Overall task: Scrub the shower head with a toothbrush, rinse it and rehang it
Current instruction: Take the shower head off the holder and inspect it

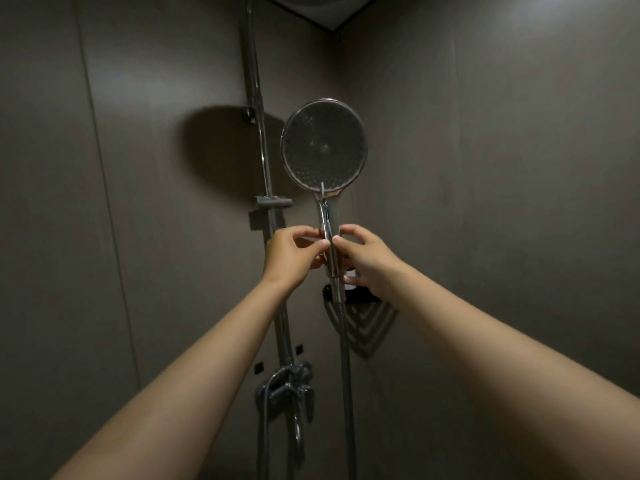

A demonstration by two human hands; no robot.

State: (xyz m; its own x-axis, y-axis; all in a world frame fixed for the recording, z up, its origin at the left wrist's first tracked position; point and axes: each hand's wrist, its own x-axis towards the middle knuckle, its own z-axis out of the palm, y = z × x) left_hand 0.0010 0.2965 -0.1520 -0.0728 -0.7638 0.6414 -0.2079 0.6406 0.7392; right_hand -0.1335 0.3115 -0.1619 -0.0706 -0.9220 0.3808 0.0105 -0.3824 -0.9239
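Note:
A round chrome shower head (323, 145) stands upright in front of me, its nozzle face turned toward the camera. Both hands hold its chrome handle (330, 237). My left hand (294, 252) pinches the handle from the left with thumb and fingers. My right hand (363, 258) grips it from the right, fingers curled round the lower part. A grey hose (344, 358) hangs down from the handle. The holder bracket (273, 201) sits on the vertical rail (258, 109), left of the handle. No toothbrush is in sight.
A black corner shelf (363, 299) sits just behind my right hand. The mixer tap (291, 386) is mounted low on the rail. Dark grey wall panels close in on the left and right, meeting in a corner behind the shower head.

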